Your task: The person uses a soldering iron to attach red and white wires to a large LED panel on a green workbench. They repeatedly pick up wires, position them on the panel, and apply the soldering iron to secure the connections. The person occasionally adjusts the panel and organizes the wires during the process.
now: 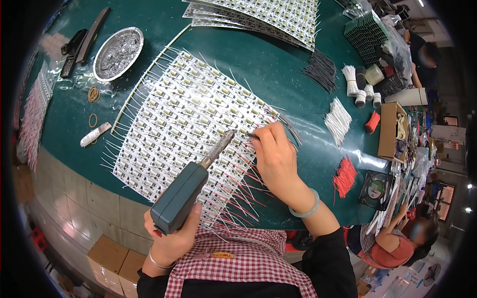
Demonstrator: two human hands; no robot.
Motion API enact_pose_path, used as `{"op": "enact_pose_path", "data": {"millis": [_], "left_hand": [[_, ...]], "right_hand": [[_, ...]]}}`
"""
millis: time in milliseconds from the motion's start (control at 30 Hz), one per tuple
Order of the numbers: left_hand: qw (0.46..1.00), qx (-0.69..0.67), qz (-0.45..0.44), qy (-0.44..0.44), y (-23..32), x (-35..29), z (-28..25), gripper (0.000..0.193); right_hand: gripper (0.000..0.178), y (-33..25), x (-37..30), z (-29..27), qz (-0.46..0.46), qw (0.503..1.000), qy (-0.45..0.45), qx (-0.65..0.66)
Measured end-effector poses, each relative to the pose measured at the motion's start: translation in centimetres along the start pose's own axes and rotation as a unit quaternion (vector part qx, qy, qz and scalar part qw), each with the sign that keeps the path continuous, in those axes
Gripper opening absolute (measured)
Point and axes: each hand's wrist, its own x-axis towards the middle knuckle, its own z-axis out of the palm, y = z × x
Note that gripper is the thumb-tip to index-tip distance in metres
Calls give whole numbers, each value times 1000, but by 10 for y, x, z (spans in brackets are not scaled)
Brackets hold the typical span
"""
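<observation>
My left hand [175,237] is closed around the handle of a dark green soldering gun [180,197]. Its metal tip reaches up and right over a white panel of small circuit boards [174,114]. Close to that tip, my right hand [274,153] pinches a thin dark piece [252,135] against the panel's right side; whether it is a wire or a tool tip I cannot tell. White wires stick out along the panel's left edge, and red and white wires [243,191] along its right and lower right edge.
More panels [263,20] are stacked at the far side. A metal bowl [118,54] stands at the left. Black wires [319,70], white wires [338,120] and red wires [345,177] lie in piles at the right, near a fan [376,189] and a cardboard box [392,131]. Two people are at the right.
</observation>
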Motion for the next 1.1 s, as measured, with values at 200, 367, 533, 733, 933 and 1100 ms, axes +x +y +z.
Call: {"op": "enact_pose_path", "data": {"millis": [200,367,533,733,933,1100], "left_hand": [[1000,17,12,1,-1,0,-3,16],[997,-44,-58,-4,5,3,0,17],[999,-15,20,-39,1,6,0,20],[999,-23,-11,-43,6,7,3,19],[999,-15,27,-37,-2,4,3,18],[999,-15,26,-16,0,2,1,18]], "right_hand": [[21,3,3,-1,-26,998,61,24],[22,5,-3,1,-35,997,56,50],[20,8,-4,1,1,996,61,64],[20,6,-1,3,-11,997,50,51],[18,1,4,2,12,999,16,41],[13,-1,11,-5,10,999,-39,-4]]}}
